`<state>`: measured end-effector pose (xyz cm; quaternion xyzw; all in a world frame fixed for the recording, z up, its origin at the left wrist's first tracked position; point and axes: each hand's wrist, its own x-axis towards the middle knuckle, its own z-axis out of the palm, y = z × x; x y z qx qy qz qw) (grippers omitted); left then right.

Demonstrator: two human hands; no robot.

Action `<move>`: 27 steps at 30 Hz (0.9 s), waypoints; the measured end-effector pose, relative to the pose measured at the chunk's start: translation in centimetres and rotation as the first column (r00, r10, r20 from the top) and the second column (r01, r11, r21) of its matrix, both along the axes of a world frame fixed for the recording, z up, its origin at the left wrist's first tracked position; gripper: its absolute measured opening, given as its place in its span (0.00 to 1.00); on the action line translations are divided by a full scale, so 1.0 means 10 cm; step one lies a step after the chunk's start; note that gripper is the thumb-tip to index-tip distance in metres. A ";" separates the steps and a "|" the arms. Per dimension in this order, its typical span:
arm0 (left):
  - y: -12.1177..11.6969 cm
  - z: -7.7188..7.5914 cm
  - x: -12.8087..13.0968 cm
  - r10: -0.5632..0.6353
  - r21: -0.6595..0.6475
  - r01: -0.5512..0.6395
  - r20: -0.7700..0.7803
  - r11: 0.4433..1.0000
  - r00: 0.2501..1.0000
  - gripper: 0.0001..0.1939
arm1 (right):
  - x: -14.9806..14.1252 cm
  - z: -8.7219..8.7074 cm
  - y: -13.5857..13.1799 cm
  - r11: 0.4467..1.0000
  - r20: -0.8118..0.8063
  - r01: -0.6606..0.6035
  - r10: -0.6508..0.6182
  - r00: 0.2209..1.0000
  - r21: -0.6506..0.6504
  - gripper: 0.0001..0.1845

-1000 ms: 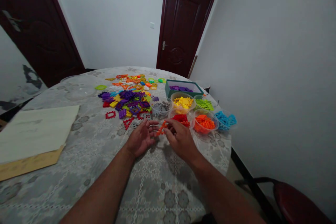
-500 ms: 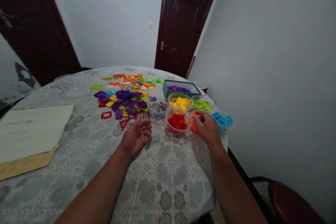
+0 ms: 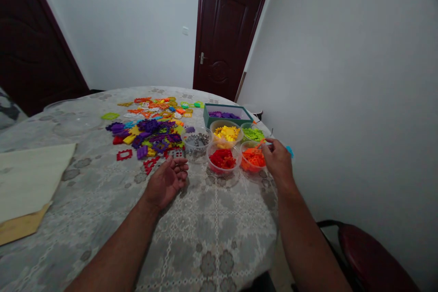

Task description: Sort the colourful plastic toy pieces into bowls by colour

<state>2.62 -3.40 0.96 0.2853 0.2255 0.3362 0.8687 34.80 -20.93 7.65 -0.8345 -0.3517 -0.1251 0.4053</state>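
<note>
My left hand (image 3: 166, 183) rests palm up on the table, fingers loosely curled and apart, with nothing in it. Just beyond it lie a grey piece and a red triangular piece (image 3: 150, 164). At the right edge of the bowl of orange pieces (image 3: 253, 159), my right hand (image 3: 279, 160) is closed in a pinch. A bit of an orange plastic building piece (image 3: 263, 142) shows at its fingertips; the rest is hidden. To the left stands a clear bowl of red pieces (image 3: 222, 159). Behind my right hand, only a corner of a blue piece (image 3: 290, 151) is visible.
Clear bowls hold grey (image 3: 197, 140), yellow (image 3: 227, 133) and green pieces (image 3: 253, 134). Behind them stands a green box (image 3: 228, 109) with purple pieces. A mixed pile (image 3: 150, 132) spreads leftward. White sheets (image 3: 34, 175) lie at left; a dark red chair (image 3: 369, 255) stands at right.
My right hand has moved right relative to the bowls, uncovering the orange pieces and covering most of the blue ones. My left hand stays open. The view has shifted slightly right.
</note>
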 end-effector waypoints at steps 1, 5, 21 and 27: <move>0.00 0.00 0.00 0.002 0.007 -0.002 -0.002 1.000 1.000 0.16 | 0.02 -0.01 0.01 1.000 0.006 -0.010 0.010 1.000 -0.016 0.27; 0.01 0.00 0.01 0.102 0.083 -0.099 -0.026 0.992 0.994 0.14 | 0.02 -0.06 0.01 0.999 0.024 -0.042 0.043 0.999 -0.011 0.25; 0.22 0.01 -0.34 0.900 0.704 -0.566 -0.276 0.428 0.337 0.10 | -1.65 -0.16 0.30 0.275 -0.099 -0.920 0.945 0.313 -0.280 0.20; 0.37 0.04 -0.44 0.900 0.808 -0.409 -0.324 0.424 0.293 0.14 | -2.15 -0.71 0.77 0.439 0.095 -0.847 0.897 0.431 -0.299 0.24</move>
